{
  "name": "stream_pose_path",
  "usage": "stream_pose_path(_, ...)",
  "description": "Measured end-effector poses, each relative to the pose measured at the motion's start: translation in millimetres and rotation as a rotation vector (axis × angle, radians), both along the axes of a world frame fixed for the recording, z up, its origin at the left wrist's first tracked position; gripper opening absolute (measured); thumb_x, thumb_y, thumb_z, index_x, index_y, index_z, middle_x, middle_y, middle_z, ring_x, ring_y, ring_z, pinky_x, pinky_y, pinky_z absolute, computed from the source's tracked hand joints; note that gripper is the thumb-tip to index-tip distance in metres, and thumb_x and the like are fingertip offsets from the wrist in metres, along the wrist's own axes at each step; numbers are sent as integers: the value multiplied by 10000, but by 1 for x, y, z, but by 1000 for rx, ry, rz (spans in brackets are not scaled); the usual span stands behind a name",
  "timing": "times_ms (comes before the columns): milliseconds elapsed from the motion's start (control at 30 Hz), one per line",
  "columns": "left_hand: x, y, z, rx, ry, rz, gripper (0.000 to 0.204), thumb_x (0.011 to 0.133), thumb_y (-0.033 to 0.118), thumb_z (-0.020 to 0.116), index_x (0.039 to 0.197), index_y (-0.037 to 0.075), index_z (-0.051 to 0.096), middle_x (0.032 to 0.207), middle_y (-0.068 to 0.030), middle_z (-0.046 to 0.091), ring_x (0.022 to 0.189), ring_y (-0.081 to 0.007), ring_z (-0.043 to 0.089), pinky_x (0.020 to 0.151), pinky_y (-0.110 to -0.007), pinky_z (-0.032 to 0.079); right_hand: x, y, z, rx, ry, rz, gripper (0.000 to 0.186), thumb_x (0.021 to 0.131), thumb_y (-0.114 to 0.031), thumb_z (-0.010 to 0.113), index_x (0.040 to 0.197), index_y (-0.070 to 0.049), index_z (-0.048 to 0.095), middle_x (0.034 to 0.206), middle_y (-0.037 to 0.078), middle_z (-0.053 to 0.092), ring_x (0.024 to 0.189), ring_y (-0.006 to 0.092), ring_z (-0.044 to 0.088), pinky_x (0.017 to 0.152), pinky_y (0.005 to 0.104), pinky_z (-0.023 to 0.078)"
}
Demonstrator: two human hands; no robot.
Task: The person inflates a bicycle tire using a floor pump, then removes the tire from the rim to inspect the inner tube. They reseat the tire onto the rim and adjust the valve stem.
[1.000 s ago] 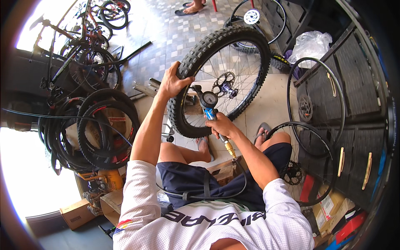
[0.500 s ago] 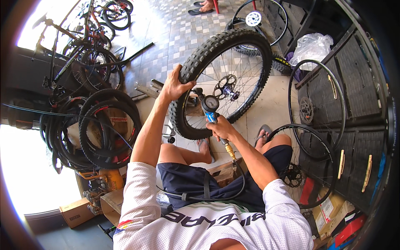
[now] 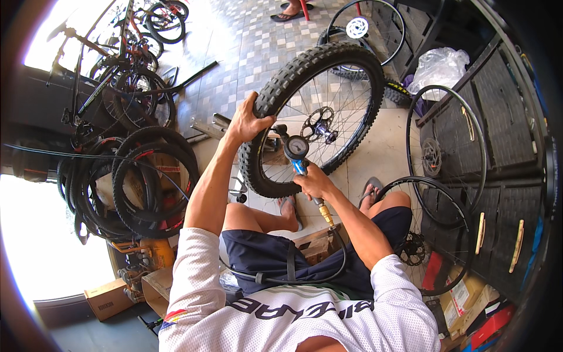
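Note:
My left hand [image 3: 248,122] grips the upper left of a knobby black tyre [image 3: 314,54] on an upright, slanted wheel with a disc rotor [image 3: 316,120] at its hub. My right hand [image 3: 314,180] is wrapped round a blue-and-silver air inflator [image 3: 299,165]; its round gauge [image 3: 297,146] faces up and its black head reaches the inner left side of the wheel, where the valve is too small to make out. A brass coupling [image 3: 325,213] joins the inflator to a black hose [image 3: 342,252] that crosses my lap.
Bicycles [image 3: 141,82] and a pile of tyres [image 3: 129,182] stand at left, above a yellow compressor [image 3: 151,255] and cardboard boxes [image 3: 107,298]. Loose wheels [image 3: 447,94] lean by dark cabinets [image 3: 504,117] at right, near a plastic bag [image 3: 440,67]. Another person's feet [image 3: 293,12] are at top.
The wheel, both my hands and the inflator have shifted very slightly to the right and down, with the grips unchanged. The other person's feet have moved a little.

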State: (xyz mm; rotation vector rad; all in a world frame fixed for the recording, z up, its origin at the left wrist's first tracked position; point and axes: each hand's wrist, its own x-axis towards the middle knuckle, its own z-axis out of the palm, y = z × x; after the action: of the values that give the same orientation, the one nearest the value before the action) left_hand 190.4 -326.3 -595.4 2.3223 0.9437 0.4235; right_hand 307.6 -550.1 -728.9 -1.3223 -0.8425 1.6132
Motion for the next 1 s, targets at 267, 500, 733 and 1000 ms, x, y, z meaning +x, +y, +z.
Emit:
stream_pose_path(267, -1, -1, -2, 13, -5, 8, 617, 672, 394, 780, 1029, -43, 528, 867, -254, 603, 817, -385, 580, 798, -471, 473, -2, -2, 1, -6, 15, -2, 296, 904, -122, 600, 1154, -8, 490, 569, 31, 486, 409, 140, 487, 373, 332, 449)
stream_pose_path(500, 1, 1, -2, 21, -8, -3, 601, 667, 394, 782, 1003, -41, 539, 863, -246, 609, 805, -370, 579, 789, -468, 475, -5, 0, -14, -6, 33, 0, 291, 895, -114, 602, 1150, -22, 495, 562, 24, 481, 405, 138, 484, 369, 333, 446)
stream_pose_path(733, 0, 0, 0, 35, -18, -11, 604, 675, 390, 780, 1000, -55, 533, 852, -266, 599, 798, -376, 576, 781, -466, 474, -5, -1, -3, 43, 36, -56, 165, 868, -140, 608, 889, -18, 500, 515, 56, 497, 382, 190, 556, 349, 365, 473)
stream_pose_path(1000, -1, -3, -3, 59, -53, -19, 587, 675, 381, 781, 980, -55, 535, 825, -254, 586, 775, -377, 552, 775, -464, 472, -4, -2, -1, 24, 7, -33, 256, 864, -130, 602, 1047, 8, 489, 575, 66, 526, 390, 192, 556, 351, 355, 463)
